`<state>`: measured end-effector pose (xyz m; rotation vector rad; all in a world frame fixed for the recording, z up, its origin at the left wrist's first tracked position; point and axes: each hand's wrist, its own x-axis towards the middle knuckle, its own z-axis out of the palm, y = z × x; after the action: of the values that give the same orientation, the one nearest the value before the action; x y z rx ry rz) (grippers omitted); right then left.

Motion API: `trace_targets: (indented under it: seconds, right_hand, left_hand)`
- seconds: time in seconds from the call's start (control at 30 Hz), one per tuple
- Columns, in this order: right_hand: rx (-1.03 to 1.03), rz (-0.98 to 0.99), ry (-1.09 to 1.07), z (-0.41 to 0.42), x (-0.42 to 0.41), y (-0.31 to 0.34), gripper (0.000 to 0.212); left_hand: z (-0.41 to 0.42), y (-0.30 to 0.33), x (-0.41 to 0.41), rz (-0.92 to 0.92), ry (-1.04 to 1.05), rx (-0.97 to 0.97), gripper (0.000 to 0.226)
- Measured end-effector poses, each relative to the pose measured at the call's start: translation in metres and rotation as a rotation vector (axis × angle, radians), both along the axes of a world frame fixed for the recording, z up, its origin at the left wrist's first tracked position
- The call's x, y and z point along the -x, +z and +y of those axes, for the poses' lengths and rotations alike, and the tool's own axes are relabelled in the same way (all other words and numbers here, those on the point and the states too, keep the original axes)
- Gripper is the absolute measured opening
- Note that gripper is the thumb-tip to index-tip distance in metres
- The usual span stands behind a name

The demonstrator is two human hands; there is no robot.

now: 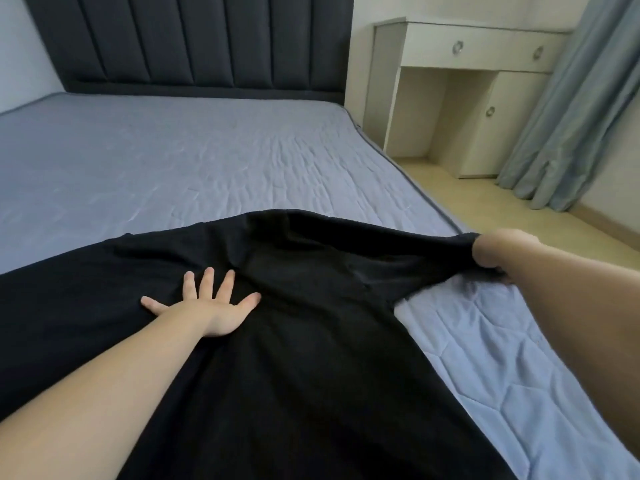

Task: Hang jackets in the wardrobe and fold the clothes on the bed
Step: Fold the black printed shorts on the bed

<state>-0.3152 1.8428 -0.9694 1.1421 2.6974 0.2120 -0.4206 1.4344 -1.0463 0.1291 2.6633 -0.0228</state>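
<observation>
Black garment (311,358) is spread on the bed (173,161), at the near edge, well apart from the headboard (194,39). All places below are given relative to the garment.

Left hand (211,306): laid flat on the garment's middle, fingers straight and splayed, palm down, nothing gripped. The cloth is pinned by pressure only.

Right hand (498,254): fingers curled round the end of the garment's right-hand extension, probably a sleeve; it cannot be told for certain. That end is lifted clear of the bed and pulled taut out past the garment's right edge, towards the bed's right side.

Key relation: the sleeve's long axis runs roughly sideways, from the pinned middle out to the right hand. The garment's main long axis runs from the viewer towards the headboard, far end pointing at the headboard. The two axes are roughly crosswise. The sleeve end is held by the right hand alone; the left hand is nearer the body panel and serves as the anchor.

Judgement: a fold step is in hand, not a hanging step. The next move would likely be the sleeve end carried leftwards, across the body panel towards the left hand, with the fold line taken along the main long axis.

Risk, as judged: if the flat hand's pressure is eased, the whole garment could be dragged rightwards.

Also in view beyond the garment, right of the bed: a pale cabinet (460,98) and a blue curtain (571,116). No wardrobe can be identified.
</observation>
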Motion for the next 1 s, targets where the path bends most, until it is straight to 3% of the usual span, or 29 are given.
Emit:
trace_targets:
  seconds: [0.03,0.1,0.17,0.23,0.3,0.37,0.43,0.53,0.7,0.77,0.87,1.0]
  right_hand:
    - [-0.004,0.055,-0.007,0.008,0.008,0.01,0.031]
    - [-0.055,0.347,-0.056,0.015,0.033,0.028,0.035]
    - [0.073,0.704,-0.075,0.001,0.068,0.029,0.057]
    - [0.29,0.909,-0.067,-0.026,0.098,0.013,0.082]
    - [0.398,0.843,-0.036,-0.048,0.115,-0.022,0.079]
    - [0.385,0.56,0.043,-0.06,0.116,-0.06,0.063]
    - [0.361,0.384,0.105,-0.061,0.106,-0.084,0.063]
    - [0.26,0.395,0.154,-0.044,0.094,-0.089,0.065]
    - [0.315,0.313,-0.126,-0.04,0.084,-0.074,0.071]
    - [0.386,0.391,0.01,-0.082,0.093,-0.079,0.077]
    - [0.465,0.445,0.408,-0.166,0.103,-0.088,0.08]
    - [0.303,0.42,0.679,-0.223,0.108,-0.084,0.072]
  left_hand:
    - [0.004,0.001,0.002,0.002,0.008,0.035,0.085]
    - [0.019,0.0,0.006,0.045,0.038,0.117,0.084]
    - [0.036,-0.004,0.01,0.109,0.071,0.184,0.084]
    - [0.046,-0.01,0.017,0.148,0.106,0.164,0.086]
    - [0.044,-0.017,0.023,0.185,0.127,0.093,0.089]
    - [0.038,-0.023,0.025,0.239,0.122,0.037,0.09]
    - [0.033,-0.028,0.025,0.29,0.108,0.003,0.091]
    - [0.033,-0.028,0.026,0.309,0.096,-0.002,0.091]
    - [0.037,-0.026,0.038,0.306,0.087,0.027,0.091]
    - [0.037,-0.026,0.041,0.309,0.072,0.02,0.091]
    - [0.02,-0.018,0.043,0.26,-0.022,-0.088,0.085]
    - [-0.059,-0.013,0.04,0.29,-0.217,-0.185,0.059]
